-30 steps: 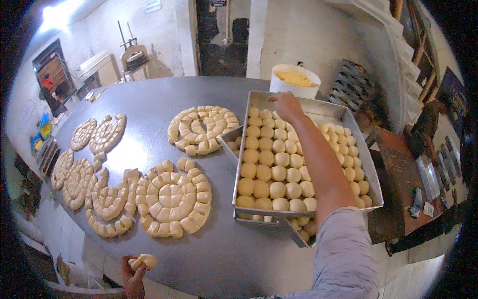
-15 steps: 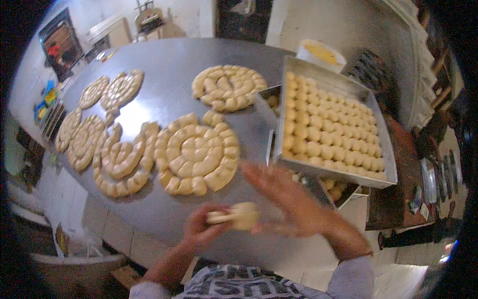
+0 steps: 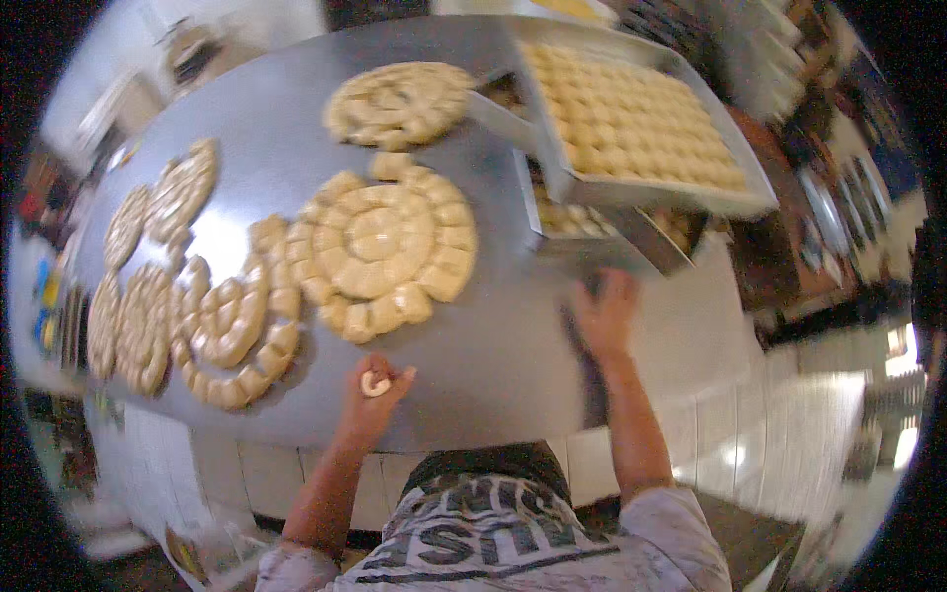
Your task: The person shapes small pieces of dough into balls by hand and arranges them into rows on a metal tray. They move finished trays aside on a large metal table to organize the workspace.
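The small dough piece [image 3: 375,385], likely light, soft and easily dented, is enclosed by the curled fingers of the left hand [image 3: 371,412] and best cradled loosely around its sides, while the right hand's [image 3: 607,316] spread fingers are held well apart from it.

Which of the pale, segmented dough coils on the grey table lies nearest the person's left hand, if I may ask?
The large, round, pale dough coil directly beyond the left hand; the other coils lie farther left or farther back.
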Available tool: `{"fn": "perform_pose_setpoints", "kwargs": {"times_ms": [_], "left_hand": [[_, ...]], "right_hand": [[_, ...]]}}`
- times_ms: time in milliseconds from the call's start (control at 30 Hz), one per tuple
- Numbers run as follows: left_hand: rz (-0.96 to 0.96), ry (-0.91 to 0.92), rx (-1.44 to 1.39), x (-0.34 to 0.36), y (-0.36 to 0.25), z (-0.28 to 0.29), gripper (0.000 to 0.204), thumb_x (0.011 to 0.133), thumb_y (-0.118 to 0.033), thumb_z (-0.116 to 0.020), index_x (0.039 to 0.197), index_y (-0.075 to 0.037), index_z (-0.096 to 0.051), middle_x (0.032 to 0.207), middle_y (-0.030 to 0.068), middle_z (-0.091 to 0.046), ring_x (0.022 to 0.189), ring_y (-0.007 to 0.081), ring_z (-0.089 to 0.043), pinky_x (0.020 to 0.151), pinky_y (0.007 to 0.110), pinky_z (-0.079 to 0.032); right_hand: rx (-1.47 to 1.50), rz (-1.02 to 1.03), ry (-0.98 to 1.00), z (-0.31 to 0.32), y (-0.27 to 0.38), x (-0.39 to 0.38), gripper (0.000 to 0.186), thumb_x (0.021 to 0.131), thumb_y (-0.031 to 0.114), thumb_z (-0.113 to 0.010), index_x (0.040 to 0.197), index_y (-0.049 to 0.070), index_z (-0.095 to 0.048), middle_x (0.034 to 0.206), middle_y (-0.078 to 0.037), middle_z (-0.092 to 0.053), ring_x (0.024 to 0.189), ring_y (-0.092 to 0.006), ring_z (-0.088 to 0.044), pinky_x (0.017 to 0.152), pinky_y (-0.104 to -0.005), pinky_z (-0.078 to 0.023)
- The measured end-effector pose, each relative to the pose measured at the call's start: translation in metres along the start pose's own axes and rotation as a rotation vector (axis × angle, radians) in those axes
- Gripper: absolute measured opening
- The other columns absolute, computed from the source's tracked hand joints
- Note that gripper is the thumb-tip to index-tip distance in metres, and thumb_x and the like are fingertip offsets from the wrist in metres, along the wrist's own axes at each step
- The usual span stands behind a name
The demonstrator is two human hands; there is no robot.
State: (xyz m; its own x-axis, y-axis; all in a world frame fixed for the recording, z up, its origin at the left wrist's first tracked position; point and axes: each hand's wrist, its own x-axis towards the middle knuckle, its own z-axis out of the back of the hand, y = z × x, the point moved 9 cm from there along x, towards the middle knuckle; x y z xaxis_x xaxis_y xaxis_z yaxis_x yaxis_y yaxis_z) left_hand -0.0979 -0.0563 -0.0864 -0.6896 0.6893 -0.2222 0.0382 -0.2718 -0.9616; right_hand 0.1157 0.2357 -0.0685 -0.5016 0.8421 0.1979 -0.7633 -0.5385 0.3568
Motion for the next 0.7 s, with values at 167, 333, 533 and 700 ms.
{"fn": "perform_pose_setpoints", "kwargs": {"times_ms": [167, 333, 533, 700], "left_hand": [[-0.042, 0.007, -0.172, -0.003, -0.023, 0.027, 0.019, 0.076, -0.003, -0.063, 0.088, -0.008, -0.049, 0.081, -0.001, -0.048, 0.073, 0.0097, -0.048, 0.061, 0.025, -0.042], [0.028, 0.269, -0.249, -0.006, -0.02, -0.038, 0.035, 0.081, 0.001, -0.054, 0.115, -0.004, -0.045, 0.105, 0.0055, -0.05, 0.096, 0.0158, -0.051, 0.082, 0.029, -0.045], [0.005, 0.033, -0.191, 0.022, -0.032, -0.01, 0.019, 0.081, -0.004, -0.059, 0.083, -0.012, -0.042, 0.076, -0.0047, -0.044, 0.064, 0.0069, -0.039, 0.054, 0.023, -0.034], [-0.1, 0.104, -0.007, 0.049, -0.043, -0.056, 0.029, 0.075, -0.002, -0.065, 0.092, -0.011, -0.043, 0.077, -0.0031, -0.043, 0.066, 0.0075, -0.04, 0.056, 0.022, -0.036]], "right_hand": [[0.117, 0.214, -0.05, 0.022, -0.025, -0.058, 0.02, 0.071, 0.017, -0.062, 0.086, 0.005, -0.057, 0.096, -0.016, -0.054, 0.095, -0.0344, -0.048, 0.088, -0.0467, -0.036], [0.163, -0.095, -0.301, 0.035, -0.074, 0.005, 0.022, 0.069, 0.017, -0.064, 0.086, 0.006, -0.054, 0.094, -0.014, -0.054, 0.093, -0.0324, -0.048, 0.087, -0.0453, -0.036], [0.044, 0.084, -0.187, 0.056, -0.083, -0.017, 0.021, 0.068, 0.017, -0.065, 0.083, 0.005, -0.055, 0.09, -0.013, -0.056, 0.093, -0.0295, -0.049, 0.082, -0.0421, -0.038], [-0.008, 0.201, -0.111, 0.052, -0.046, -0.037, 0.02, 0.07, 0.008, -0.063, 0.087, 0.004, -0.053, 0.091, -0.013, -0.054, 0.094, -0.0334, -0.048, 0.082, -0.0414, -0.042]]}}
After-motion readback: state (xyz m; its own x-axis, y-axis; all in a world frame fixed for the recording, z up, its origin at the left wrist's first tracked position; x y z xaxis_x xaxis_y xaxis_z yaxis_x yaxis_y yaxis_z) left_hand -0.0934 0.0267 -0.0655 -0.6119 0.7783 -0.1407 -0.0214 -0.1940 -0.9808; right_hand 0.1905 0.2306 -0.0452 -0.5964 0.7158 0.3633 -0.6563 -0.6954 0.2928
